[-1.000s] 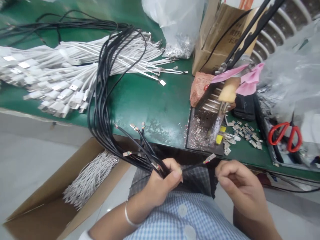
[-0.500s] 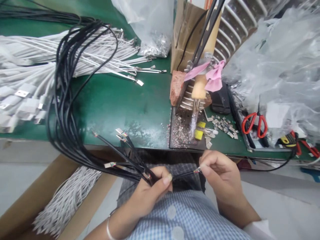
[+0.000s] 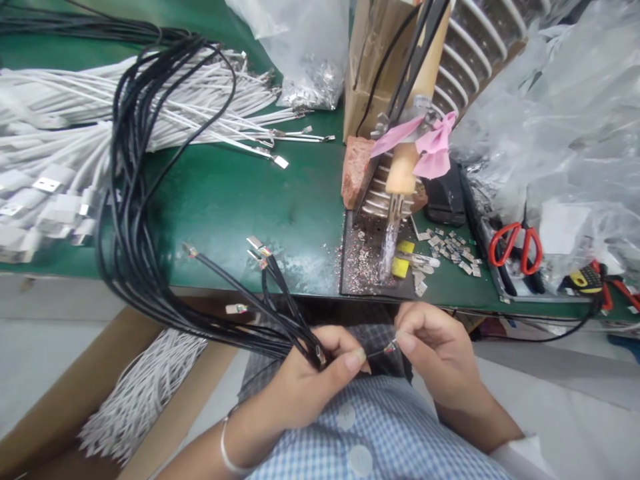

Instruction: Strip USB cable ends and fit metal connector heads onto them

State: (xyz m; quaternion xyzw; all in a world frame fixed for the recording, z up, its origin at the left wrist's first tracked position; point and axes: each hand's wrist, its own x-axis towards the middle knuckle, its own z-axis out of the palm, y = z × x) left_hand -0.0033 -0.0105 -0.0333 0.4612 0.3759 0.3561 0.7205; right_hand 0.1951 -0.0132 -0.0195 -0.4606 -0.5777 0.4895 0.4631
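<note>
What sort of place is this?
Likely a cable-assembly workstation: bundled black cables, piled white USB cables, and what looks like a soldering iron over a speckled dark pad.

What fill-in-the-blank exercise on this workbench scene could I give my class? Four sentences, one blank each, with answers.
1. The left hand grips a cable bundle whose colour is ____.
2. The right hand, at the end of a single cable, comes out of a ____ sleeve.
3. White cables lie in a brown box made of ____.
4. The scissors have ____ handles.

Missing words: black; white; cardboard; red.
</note>
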